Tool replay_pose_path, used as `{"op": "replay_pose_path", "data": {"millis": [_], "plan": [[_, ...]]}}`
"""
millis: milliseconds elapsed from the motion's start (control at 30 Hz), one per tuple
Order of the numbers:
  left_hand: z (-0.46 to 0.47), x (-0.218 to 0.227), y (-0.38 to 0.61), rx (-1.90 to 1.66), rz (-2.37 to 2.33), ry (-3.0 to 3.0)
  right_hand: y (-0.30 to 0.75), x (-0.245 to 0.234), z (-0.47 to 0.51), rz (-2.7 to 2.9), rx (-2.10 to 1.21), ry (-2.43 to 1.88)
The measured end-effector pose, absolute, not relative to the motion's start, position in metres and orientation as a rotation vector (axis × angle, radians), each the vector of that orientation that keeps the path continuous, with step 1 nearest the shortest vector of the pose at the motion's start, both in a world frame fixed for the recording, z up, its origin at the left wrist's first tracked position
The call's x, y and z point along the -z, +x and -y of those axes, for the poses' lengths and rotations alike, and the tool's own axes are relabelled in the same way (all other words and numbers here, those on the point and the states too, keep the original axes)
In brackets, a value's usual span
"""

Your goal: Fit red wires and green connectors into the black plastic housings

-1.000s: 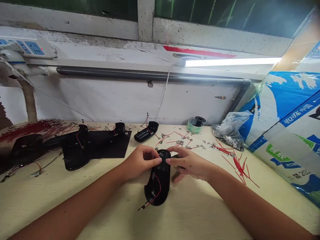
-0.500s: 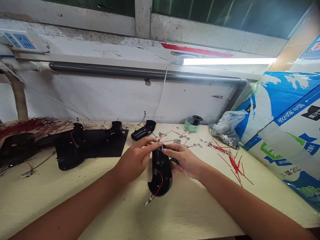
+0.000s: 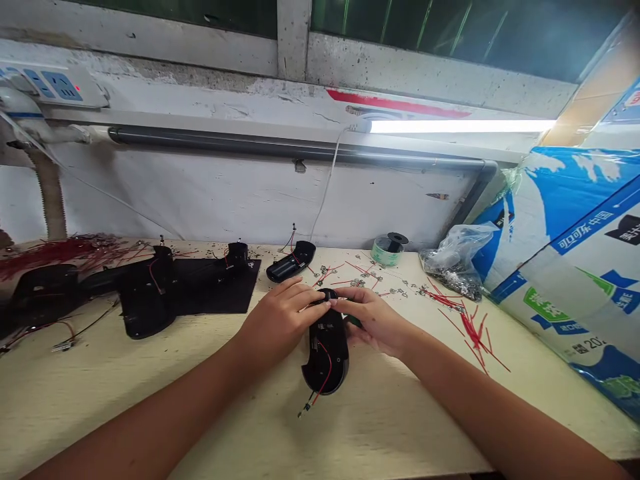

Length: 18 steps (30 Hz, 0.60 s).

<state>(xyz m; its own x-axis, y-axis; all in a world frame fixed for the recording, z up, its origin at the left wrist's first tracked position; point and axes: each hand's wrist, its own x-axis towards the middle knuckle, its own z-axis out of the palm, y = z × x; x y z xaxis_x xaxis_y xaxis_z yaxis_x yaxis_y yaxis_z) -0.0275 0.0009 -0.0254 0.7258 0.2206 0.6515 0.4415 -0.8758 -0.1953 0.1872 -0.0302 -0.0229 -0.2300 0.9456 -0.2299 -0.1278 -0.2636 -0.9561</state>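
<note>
In front of me a curved black plastic shell (image 3: pixel 327 363), hollow side up, points toward me with its rounded end. A red wire (image 3: pixel 329 367) runs over that end, and a small metal contact (image 3: pixel 304 408) hangs past its edge. My left hand (image 3: pixel 285 313) reaches over the far end, its fingertips closed on the shell there. From the right, my right hand (image 3: pixel 373 319) grips the same end, its thumb meeting the left fingertips. Something dark green (image 3: pixel 354 321) shows under the right palm; its kind is hidden. Whatever lies beneath the fingertips is covered.
Another black shell (image 3: pixel 291 261) with wires lies behind my hands. More shells (image 3: pixel 145 300) and a black mat (image 3: pixel 220 293) are at left. Metal contacts (image 3: pixel 397 292), red wires (image 3: pixel 475 333), a tape roll (image 3: pixel 387 250), a plastic bag (image 3: pixel 457 260) and a large carton (image 3: pixel 575 267) occupy the right.
My left fingertips have come down onto the shell's far end, close against my right thumb. The shell's hanging contact has swung slightly to the right. The whole view has shifted a little.
</note>
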Motion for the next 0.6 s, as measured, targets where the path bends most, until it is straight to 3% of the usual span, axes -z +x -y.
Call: {"op": "replay_pose_path", "data": {"millis": [600], "plan": [[0.0093,0.0178,-0.0249,1.226,0.634,-2.444,0.1848,0.0155,0.0333,1.043,-1.474,-1.116]]}}
